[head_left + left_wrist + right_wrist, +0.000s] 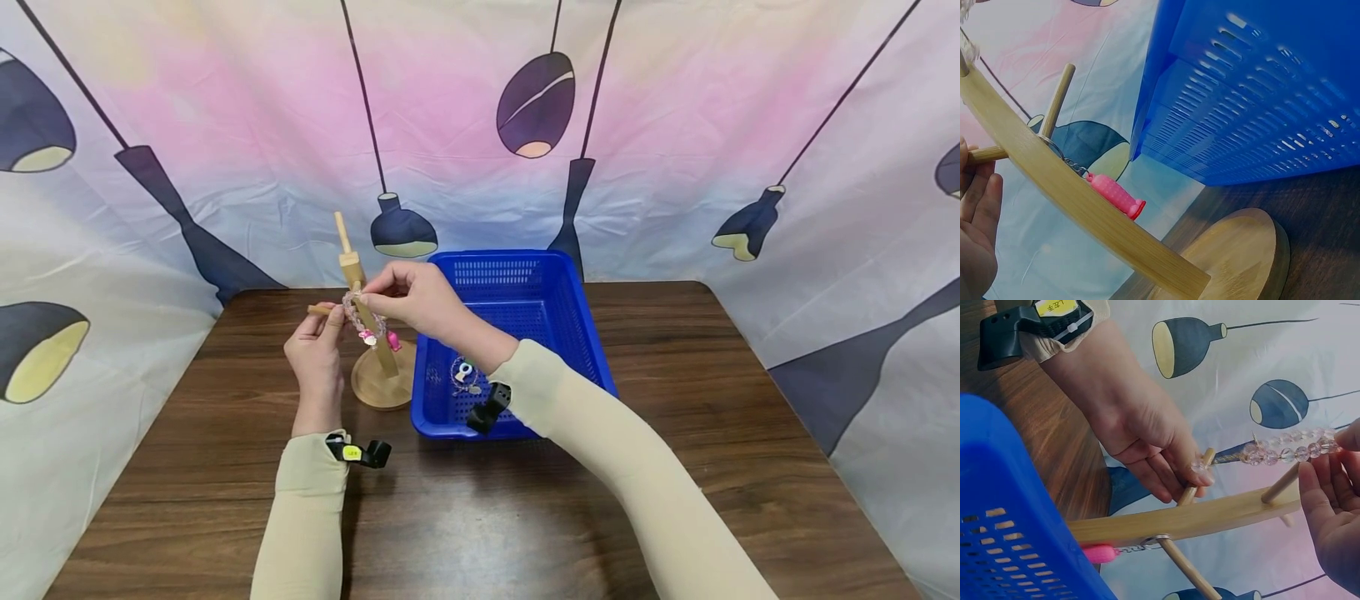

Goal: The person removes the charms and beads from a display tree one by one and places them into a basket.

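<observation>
The right wrist view shows my right hand [1341, 519] pinching 1 beaded bracelet [1288, 455] beside 1 wooden stand [1210, 515]; my left hand [1141, 425] pinches 1 peg [1186, 496]. The head view alone shows 1 charm bracelet [464, 372] inside 1 blue basket [592, 333]. 1 pink charm [1112, 192] hangs nearby. Brown table [675, 358], lamp-printed cloth [262, 167].

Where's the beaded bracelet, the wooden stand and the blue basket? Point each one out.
Beaded bracelet [1302, 453]: right wrist view, on a bead of its strand.
Wooden stand [1075, 192]: left wrist view, on its post.
Blue basket [572, 315]: head view, inside its right wall.
</observation>
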Motion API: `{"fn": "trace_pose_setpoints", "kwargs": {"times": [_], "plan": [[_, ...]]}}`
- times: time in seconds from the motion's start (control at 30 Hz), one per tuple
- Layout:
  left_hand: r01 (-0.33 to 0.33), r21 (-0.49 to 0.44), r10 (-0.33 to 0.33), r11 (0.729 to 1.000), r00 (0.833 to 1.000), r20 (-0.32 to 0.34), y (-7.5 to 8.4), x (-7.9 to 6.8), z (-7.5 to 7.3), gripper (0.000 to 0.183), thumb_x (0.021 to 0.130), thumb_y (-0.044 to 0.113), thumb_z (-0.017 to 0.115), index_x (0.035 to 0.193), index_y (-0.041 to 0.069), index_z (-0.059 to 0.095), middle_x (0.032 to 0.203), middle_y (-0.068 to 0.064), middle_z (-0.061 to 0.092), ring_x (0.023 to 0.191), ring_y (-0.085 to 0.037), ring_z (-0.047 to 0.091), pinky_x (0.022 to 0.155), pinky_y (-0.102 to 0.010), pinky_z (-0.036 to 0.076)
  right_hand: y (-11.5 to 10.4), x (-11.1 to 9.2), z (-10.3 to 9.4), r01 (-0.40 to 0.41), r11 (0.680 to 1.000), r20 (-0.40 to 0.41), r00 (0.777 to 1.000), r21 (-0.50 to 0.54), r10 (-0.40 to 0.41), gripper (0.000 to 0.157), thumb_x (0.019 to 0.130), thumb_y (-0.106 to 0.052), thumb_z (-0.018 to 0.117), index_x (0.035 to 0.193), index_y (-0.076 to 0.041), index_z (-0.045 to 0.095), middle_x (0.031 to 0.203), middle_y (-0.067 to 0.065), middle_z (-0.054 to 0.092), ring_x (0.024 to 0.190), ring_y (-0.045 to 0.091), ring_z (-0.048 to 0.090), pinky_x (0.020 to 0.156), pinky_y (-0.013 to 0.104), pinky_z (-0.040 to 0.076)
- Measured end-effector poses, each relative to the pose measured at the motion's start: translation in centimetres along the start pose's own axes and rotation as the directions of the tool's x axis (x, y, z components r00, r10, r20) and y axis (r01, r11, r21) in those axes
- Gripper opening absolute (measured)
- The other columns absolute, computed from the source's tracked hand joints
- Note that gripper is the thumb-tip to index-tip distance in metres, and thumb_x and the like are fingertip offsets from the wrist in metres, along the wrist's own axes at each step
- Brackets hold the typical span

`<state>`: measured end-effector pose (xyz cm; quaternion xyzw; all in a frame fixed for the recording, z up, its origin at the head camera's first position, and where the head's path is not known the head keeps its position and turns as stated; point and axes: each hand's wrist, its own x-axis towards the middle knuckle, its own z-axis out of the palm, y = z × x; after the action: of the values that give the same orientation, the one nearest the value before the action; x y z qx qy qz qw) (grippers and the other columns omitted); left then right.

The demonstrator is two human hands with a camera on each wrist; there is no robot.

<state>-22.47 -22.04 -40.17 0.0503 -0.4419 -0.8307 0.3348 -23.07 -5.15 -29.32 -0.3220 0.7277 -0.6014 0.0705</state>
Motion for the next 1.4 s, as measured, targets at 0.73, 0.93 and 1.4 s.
{"fn": "trace_pose_setpoints", "kwargs": {"times": [0.73, 0.93, 1.4], "plan": [[-0.022, 0.045, 0.021, 0.999, 1.000, 0.018, 0.0, 0.0, 0.2, 0.012, 0.088, -0.005, 0.069, 0.082, 0.005, 0.072, 0.073, 0.002, 0.074, 0.071, -0.006, 0.071, 0.064, -0.016, 0.061, -1.3, -0.7, -1.8, 0.016, 0.992, 0.110, 0.994, -0.123, -0.002, 0.011, 0.090, -0.009, 0.072, 0.096, -0.001, 0.072, 0.092, 0.013, 0.073, 0.064, 0.004, 0.056, 0.058, 0.016, 0.045], [-0.007, 0.050, 0.006, 0.999, 1.000, 0.008, 0.0, 0.0, 0.2, 0.013, 0.089, -0.006, 0.067, 0.081, 0.005, 0.071, 0.074, 0.001, 0.075, 0.071, -0.007, 0.072, 0.065, -0.017, 0.061, -0.9, -1.0, -3.0, 0.009, 0.983, 0.126, 0.992, -0.185, 0.014, 0.010, 0.090, -0.012, 0.072, 0.095, -0.004, 0.073, 0.092, 0.010, 0.073, 0.064, 0.007, 0.053, 0.057, 0.017, 0.042], [0.002, 0.041, -0.002, 0.999, 1.000, 0.006, 0.2, 0.0, 0.1, 0.019, 0.089, -0.007, 0.066, 0.078, 0.008, 0.070, 0.073, 0.001, 0.075, 0.070, -0.006, 0.072, 0.063, -0.016, 0.061, 1.6, -1.4, -5.3, -0.096, 0.940, 0.184, 0.969, -0.326, 0.163, 0.008, 0.092, -0.014, 0.070, 0.093, -0.007, 0.073, 0.093, 0.011, 0.075, 0.074, 0.008, 0.060, 0.068, 0.018, 0.047]]}}
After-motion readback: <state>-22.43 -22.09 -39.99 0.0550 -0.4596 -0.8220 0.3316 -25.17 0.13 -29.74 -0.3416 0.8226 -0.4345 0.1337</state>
